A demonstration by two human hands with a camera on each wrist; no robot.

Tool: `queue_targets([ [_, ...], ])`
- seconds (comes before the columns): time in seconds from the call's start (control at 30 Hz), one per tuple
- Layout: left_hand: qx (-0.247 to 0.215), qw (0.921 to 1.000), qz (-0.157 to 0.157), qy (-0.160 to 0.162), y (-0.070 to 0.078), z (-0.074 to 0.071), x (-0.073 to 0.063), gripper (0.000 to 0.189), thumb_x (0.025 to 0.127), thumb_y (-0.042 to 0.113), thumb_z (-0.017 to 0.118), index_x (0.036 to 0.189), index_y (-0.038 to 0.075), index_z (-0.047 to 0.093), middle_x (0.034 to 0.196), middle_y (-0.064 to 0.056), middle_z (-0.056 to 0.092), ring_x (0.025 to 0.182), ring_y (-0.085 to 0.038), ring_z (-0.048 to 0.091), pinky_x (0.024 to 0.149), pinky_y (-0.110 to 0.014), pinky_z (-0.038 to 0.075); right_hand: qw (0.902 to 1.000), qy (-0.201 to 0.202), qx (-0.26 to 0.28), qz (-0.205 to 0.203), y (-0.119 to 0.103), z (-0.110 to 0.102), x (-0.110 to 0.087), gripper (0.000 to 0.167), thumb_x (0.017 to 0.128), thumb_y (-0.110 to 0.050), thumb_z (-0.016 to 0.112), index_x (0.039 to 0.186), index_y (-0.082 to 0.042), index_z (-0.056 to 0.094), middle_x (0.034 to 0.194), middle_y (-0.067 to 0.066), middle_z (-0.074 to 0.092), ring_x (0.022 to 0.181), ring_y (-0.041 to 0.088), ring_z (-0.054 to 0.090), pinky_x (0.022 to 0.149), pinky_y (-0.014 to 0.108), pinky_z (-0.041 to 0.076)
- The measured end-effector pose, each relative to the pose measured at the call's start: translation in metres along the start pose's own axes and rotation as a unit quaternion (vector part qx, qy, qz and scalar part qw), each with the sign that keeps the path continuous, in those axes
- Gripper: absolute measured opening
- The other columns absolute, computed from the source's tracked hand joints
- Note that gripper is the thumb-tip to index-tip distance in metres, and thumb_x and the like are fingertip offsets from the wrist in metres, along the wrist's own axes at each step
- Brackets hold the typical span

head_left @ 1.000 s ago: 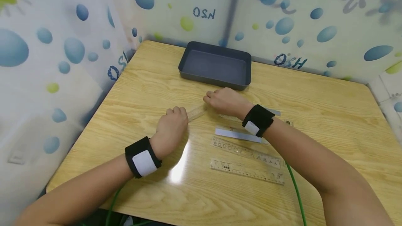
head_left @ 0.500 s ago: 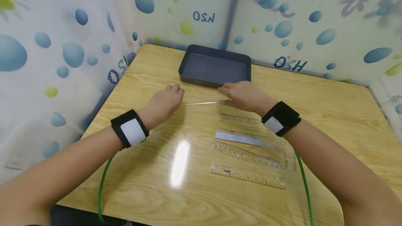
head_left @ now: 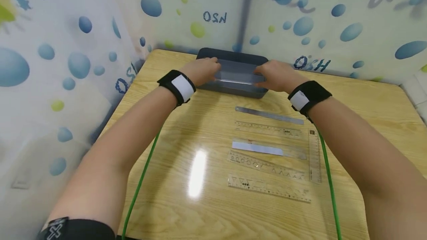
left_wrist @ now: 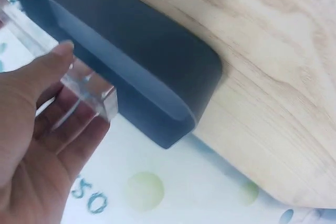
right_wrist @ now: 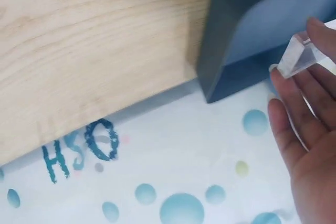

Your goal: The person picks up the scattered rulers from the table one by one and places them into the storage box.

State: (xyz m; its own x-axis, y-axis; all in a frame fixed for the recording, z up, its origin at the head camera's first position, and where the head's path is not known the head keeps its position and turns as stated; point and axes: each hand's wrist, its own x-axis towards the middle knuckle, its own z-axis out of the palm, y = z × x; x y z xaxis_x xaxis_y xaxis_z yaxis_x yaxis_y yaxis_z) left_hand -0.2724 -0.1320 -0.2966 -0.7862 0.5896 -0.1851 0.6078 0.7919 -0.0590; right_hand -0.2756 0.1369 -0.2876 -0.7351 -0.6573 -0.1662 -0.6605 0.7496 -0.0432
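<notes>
Wood-grain table [head_left: 260, 217]: dark tray [head_left: 230, 90], grey ruler [head_left: 269, 115], five clear rulers [head_left: 269, 189].

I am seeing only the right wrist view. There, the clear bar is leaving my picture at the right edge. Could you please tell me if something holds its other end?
Observer: Yes, the left hand's grip is on the other end of the clear bar.
Operator: Thank you. On the person's side of the tray, which thing lies nearest to it?
Observer: A metal-looking ruler lies nearest, flat on the table.
Operator: Do all the rulers there point in about the same direction?
Observer: No, one clear ruler, at the right ends of the others, lies crosswise to them.
</notes>
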Motion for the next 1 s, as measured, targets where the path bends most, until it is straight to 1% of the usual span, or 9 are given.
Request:
queue_targets([
  [0.07, -0.009, 0.9997, -0.006, -0.021, -0.004, 0.004, 0.012, 0.045, 0.101, 0.022, 0.069, 0.140, 0.000, 0.061, 0.140, -0.021, 0.061, 0.128, -0.034, 0.061, 0.108, -0.041, 0.053, 0.9998, -0.016, 0.006, 0.008, 0.001, 0.004, 0.005, 0.045, 0.098, -0.021, 0.073, 0.133, 0.005, 0.065, 0.128, 0.026, 0.070, 0.111, 0.040, 0.070, 0.097, 0.053, 0.057],
  [0.13, -0.033, 0.9983, -0.014, -0.045, -0.007, 0.010, 0.018, 0.047, 0.101, 0.020, 0.070, 0.143, 0.001, 0.060, 0.145, -0.019, 0.059, 0.134, -0.033, 0.059, 0.111, -0.041, 0.051, 0.9993, -0.028, 0.021, 0.012, 0.001, 0.011, 0.008, 0.043, 0.098, -0.019, 0.073, 0.132, 0.005, 0.066, 0.129, 0.026, 0.069, 0.113, 0.041, 0.069, 0.098, 0.053, 0.057],
  [0.2, -0.059, 0.9962, -0.018, -0.061, -0.010, 0.018, 0.022, 0.048, 0.100, 0.018, 0.071, 0.143, 0.002, 0.060, 0.147, -0.017, 0.060, 0.136, -0.032, 0.057, 0.113, -0.041, 0.049, 0.9987, -0.034, 0.036, 0.012, 0.000, 0.020, 0.010, 0.041, 0.097, -0.018, 0.074, 0.129, 0.005, 0.067, 0.127, 0.026, 0.070, 0.113, 0.041, 0.069, 0.097, 0.053, 0.057],
  [0.3, -0.100, 0.9918, -0.020, -0.077, -0.014, 0.026, 0.021, 0.045, 0.099, 0.015, 0.072, 0.141, 0.002, 0.062, 0.143, -0.017, 0.063, 0.134, -0.032, 0.059, 0.112, -0.041, 0.050, 0.9984, -0.031, 0.048, 0.003, -0.002, 0.030, 0.013, 0.037, 0.096, -0.017, 0.076, 0.124, 0.005, 0.070, 0.122, 0.024, 0.072, 0.110, 0.039, 0.070, 0.096, 0.051, 0.058],
  [0.43, -0.124, 0.9895, -0.014, -0.073, -0.022, 0.029, 0.020, 0.040, 0.097, 0.010, 0.074, 0.135, 0.000, 0.067, 0.136, -0.018, 0.067, 0.127, -0.032, 0.063, 0.108, -0.042, 0.053, 0.9974, -0.029, 0.066, -0.001, -0.004, 0.030, 0.016, 0.033, 0.095, -0.011, 0.076, 0.123, 0.006, 0.071, 0.121, 0.025, 0.072, 0.111, 0.040, 0.070, 0.097, 0.050, 0.058],
  [0.57, -0.128, 0.9890, -0.010, -0.073, -0.029, 0.028, 0.017, 0.037, 0.096, 0.005, 0.073, 0.133, -0.001, 0.068, 0.132, -0.020, 0.068, 0.125, -0.034, 0.064, 0.107, -0.044, 0.053, 0.9965, -0.022, 0.081, 0.003, -0.007, 0.030, 0.023, 0.029, 0.094, -0.006, 0.076, 0.119, 0.007, 0.072, 0.116, 0.026, 0.073, 0.107, 0.039, 0.070, 0.095, 0.050, 0.058],
  [0.73, -0.135, 0.9881, -0.037, -0.063, -0.037, 0.026, 0.009, 0.034, 0.095, 0.003, 0.074, 0.128, 0.002, 0.072, 0.129, -0.017, 0.071, 0.122, -0.032, 0.066, 0.105, -0.044, 0.054, 0.9965, -0.008, 0.082, 0.018, -0.017, 0.030, 0.036, 0.025, 0.092, -0.005, 0.077, 0.115, 0.005, 0.075, 0.112, 0.023, 0.074, 0.104, 0.038, 0.070, 0.093, 0.050, 0.058],
  [0.87, -0.150, 0.9852, -0.053, -0.065, -0.040, 0.026, 0.003, 0.031, 0.095, 0.005, 0.073, 0.126, 0.002, 0.073, 0.127, -0.018, 0.072, 0.118, -0.032, 0.067, 0.103, -0.044, 0.055, 0.9957, -0.032, 0.085, 0.019, -0.021, 0.029, 0.041, 0.027, 0.095, -0.008, 0.074, 0.119, 0.003, 0.074, 0.113, 0.022, 0.073, 0.106, 0.036, 0.070, 0.093, 0.050, 0.058],
  [1.0, -0.188, 0.9779, -0.058, -0.070, -0.045, 0.025, -0.005, 0.030, 0.101, 0.017, 0.070, 0.126, 0.002, 0.073, 0.129, -0.018, 0.072, 0.118, -0.032, 0.068, 0.103, -0.045, 0.055, 0.9939, -0.056, 0.095, 0.000, -0.020, 0.021, 0.035, 0.040, 0.102, -0.019, 0.068, 0.134, 0.005, 0.066, 0.129, 0.025, 0.069, 0.118, 0.039, 0.067, 0.101, 0.052, 0.055],
])
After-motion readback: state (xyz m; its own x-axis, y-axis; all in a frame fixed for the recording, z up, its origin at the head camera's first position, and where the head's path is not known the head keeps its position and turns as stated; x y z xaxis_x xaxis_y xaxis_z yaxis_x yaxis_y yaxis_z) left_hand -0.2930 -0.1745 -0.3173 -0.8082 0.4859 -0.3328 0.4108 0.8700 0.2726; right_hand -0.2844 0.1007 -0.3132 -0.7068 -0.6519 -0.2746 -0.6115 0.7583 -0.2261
